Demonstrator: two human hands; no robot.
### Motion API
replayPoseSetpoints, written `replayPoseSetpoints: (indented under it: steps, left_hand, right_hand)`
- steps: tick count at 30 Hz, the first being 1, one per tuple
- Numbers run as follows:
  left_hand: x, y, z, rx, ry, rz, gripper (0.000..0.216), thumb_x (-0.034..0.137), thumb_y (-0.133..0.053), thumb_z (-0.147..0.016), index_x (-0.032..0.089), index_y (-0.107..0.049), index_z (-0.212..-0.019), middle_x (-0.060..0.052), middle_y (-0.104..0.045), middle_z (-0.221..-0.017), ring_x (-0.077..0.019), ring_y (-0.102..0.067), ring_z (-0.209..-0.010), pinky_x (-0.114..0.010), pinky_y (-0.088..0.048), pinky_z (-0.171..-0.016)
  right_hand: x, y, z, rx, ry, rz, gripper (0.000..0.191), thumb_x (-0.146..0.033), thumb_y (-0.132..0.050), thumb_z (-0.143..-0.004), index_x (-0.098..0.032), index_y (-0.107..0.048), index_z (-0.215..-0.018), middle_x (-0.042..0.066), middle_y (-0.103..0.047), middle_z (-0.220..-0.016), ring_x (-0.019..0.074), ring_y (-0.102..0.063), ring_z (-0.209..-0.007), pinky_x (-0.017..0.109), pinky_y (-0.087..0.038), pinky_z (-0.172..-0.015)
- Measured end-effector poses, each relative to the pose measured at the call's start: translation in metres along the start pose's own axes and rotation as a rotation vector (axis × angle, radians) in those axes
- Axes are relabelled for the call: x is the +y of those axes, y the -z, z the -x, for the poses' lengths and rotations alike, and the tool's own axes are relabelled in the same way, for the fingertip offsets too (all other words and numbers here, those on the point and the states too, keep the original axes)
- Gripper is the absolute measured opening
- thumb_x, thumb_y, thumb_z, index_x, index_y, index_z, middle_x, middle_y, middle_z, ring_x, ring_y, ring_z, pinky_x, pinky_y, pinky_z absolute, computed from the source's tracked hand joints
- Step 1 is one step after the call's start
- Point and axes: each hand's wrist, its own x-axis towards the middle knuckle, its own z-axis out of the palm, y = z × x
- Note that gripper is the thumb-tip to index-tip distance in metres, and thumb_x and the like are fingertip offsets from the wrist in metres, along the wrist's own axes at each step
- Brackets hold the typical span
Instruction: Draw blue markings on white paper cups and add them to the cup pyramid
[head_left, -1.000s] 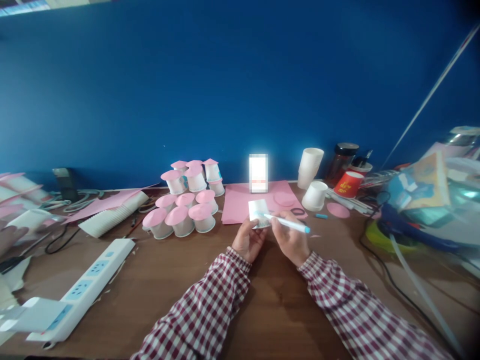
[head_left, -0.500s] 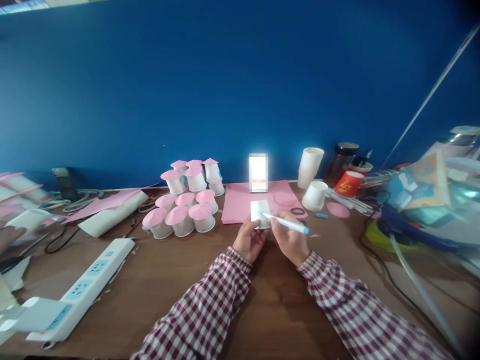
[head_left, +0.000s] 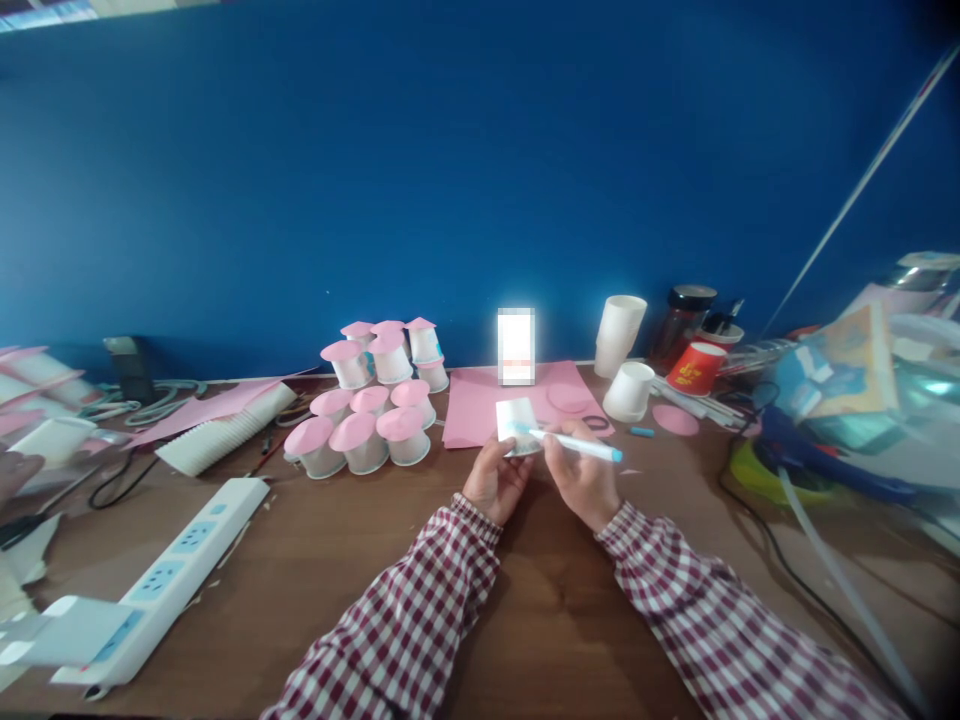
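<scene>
The left hand (head_left: 495,485) is curling its fingers around a small white paper cup (head_left: 516,420), gripping it from below and tipping it so that its side is facing the camera. The cup is hovering just over the near edge of the flat pink paper sheet (head_left: 476,405), which is lying on the brown wooden tabletop (head_left: 375,570). The right hand (head_left: 581,478) is pinching a slim white marker pen with a light-blue end (head_left: 579,447) between thumb and fingers. The pen's tip is resting against the side of the cup, and its blue end is pointing out past the sheet's near right corner. Both arms are wearing red-and-white checked sleeves.

At the far edge of the sheet a bright-screened phone (head_left: 516,345) is standing upright against the blue wall. Just left of the sheet a cluster of small white cups with pink paper lids (head_left: 367,420) is sitting in stacked rows. Further left of the sheet a row of nested white cups (head_left: 225,432) is lying on its side. Well to the near left of the sheet a long white power strip (head_left: 176,570) is lying at a slant.

Just right of the sheet an upturned white paper cup (head_left: 628,390) is standing, with a tall stack of white cups (head_left: 621,330) leaning behind it. A red paper cup (head_left: 696,368) and a dark-lidded jar (head_left: 684,318) are standing further right. A pink paper disc (head_left: 675,420) and a small blue pen cap (head_left: 642,432) are lying just off the sheet's right edge.
</scene>
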Motion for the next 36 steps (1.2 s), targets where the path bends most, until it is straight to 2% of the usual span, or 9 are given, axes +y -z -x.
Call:
replayPoseSetpoints:
  steps: [5,11,16,23,36]
  left_hand:
    - [0.0008,-0.0005,-0.0001,0.012,-0.003,0.027,0.025,0.011,-0.059,-0.076,0.014,-0.058,-0.101,-0.003,-0.067,-0.086,-0.0107,-0.063,-0.076,-0.019,-0.051,-0.066]
    - [0.0019,-0.0031,0.0012,0.037,0.013,0.039,0.023,0.01,-0.059,-0.075,0.014,-0.059,-0.098,-0.003,-0.067,-0.084,-0.01,-0.063,-0.072,-0.019,-0.051,-0.063]
    - [0.0033,-0.0043,0.0014,0.039,0.005,0.046,0.022,0.011,-0.059,-0.075,0.014,-0.059,-0.097,-0.003,-0.067,-0.085,-0.0102,-0.063,-0.072,-0.019,-0.051,-0.063]
    - [0.0039,-0.0051,0.0022,0.039,0.011,0.04,0.022,0.011,-0.06,-0.074,0.014,-0.059,-0.096,-0.003,-0.067,-0.084,-0.0098,-0.062,-0.072,-0.019,-0.05,-0.064]
    - [0.0029,-0.0023,0.0009,0.031,0.012,0.041,0.025,0.012,-0.06,-0.074,0.015,-0.059,-0.099,-0.003,-0.067,-0.085,-0.0099,-0.063,-0.072,-0.019,-0.051,-0.064]
  right_hand:
    - [0.0001,0.0013,-0.0007,0.003,-0.013,-0.011,0.012,-0.029,-0.051,-0.085,-0.018,-0.055,-0.083,0.002,-0.062,-0.071,0.0141,-0.059,-0.061,0.024,-0.048,-0.056]
    - [0.0019,-0.0004,-0.0003,0.034,-0.04,-0.044,0.012,-0.03,-0.051,-0.085,-0.019,-0.054,-0.084,0.003,-0.063,-0.072,0.0153,-0.061,-0.064,0.026,-0.05,-0.058]
    - [0.0047,-0.0008,-0.0005,0.103,-0.07,-0.055,0.011,-0.029,-0.052,-0.085,-0.019,-0.054,-0.083,0.002,-0.062,-0.072,0.0153,-0.061,-0.064,0.026,-0.05,-0.06]
    - [0.0032,0.0,-0.0003,0.047,-0.054,-0.074,0.012,-0.03,-0.05,-0.086,-0.019,-0.054,-0.083,0.003,-0.063,-0.073,0.0165,-0.061,-0.066,0.028,-0.051,-0.06]
    - [0.0039,-0.0005,-0.0008,0.058,-0.062,-0.051,0.012,-0.03,-0.05,-0.085,-0.019,-0.055,-0.082,0.003,-0.064,-0.072,0.0163,-0.061,-0.066,0.027,-0.05,-0.06]
